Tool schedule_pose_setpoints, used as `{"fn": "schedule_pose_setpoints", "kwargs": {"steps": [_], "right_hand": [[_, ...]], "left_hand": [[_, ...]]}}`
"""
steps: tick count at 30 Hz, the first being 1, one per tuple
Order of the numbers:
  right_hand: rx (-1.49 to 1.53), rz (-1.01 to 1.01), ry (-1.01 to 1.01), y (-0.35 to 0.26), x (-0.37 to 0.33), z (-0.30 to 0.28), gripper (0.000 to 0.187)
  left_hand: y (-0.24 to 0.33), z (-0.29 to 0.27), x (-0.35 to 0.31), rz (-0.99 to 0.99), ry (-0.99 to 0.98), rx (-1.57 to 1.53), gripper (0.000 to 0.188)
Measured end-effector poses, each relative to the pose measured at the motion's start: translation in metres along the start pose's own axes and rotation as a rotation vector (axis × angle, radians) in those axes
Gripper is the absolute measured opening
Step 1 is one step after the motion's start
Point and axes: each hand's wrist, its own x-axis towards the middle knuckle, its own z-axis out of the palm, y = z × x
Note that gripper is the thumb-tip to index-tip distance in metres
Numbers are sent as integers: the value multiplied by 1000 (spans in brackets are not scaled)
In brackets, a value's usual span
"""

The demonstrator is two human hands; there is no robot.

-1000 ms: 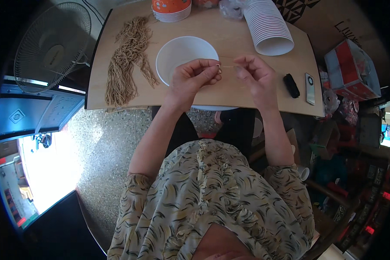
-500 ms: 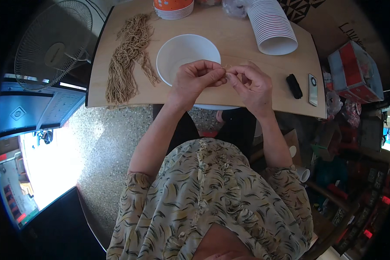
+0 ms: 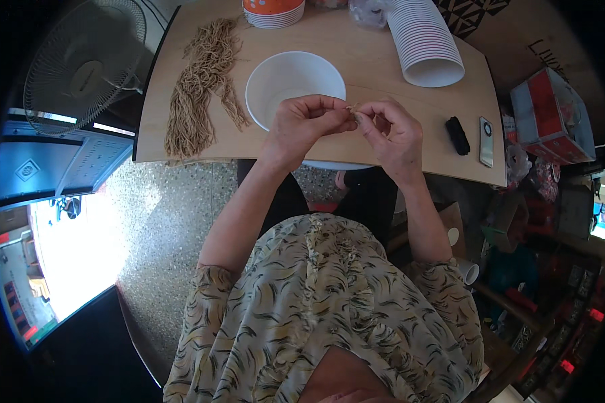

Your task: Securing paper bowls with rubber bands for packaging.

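My left hand (image 3: 304, 127) and my right hand (image 3: 394, 136) meet over the table's near side, fingertips almost touching. Both are closed in a pinch on a thin tan strand (image 3: 353, 107); only a small piece of it shows between the fingers, and the rest is hidden. Just behind my left hand stands a white paper bucket (image 3: 292, 70), its inside facing up and its near right rim partly covered by my fingers. Left of it lies a loose bundle of tan strings (image 3: 198, 101), spread from the back toward the table's front edge.
On the wooden table (image 3: 356, 60), a stack of white paper cups (image 3: 427, 50) lies tilted at the back right, near an orange-patterned bowl stack (image 3: 273, 15). A black object (image 3: 457, 136) and a silver phone-like device (image 3: 486, 142) lie at right. A fan (image 3: 87, 74) stands left.
My fingertips have shifted slightly, and a little more of the tan strand shows between them. The whole view has moved a touch; nothing else on the table differs.
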Motion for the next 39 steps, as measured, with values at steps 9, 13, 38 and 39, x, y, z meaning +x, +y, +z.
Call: {"fn": "schedule_pose_setpoints", "kwargs": {"steps": [9, 13, 38, 39], "right_hand": [[179, 181, -47, -5, 2, -2, 6], [460, 425, -73, 3, 4, -6, 7], [732, 560, -56, 12, 4, -8, 13], [745, 596, -46, 11, 4, -8, 12]], "left_hand": [[0, 12, -3, 120, 63, 95, 20], [3, 15, -6, 138, 84, 195, 18], [-2, 18, -7, 208, 85, 323, 15], [-3, 17, -7, 207, 85, 322, 15]]}}
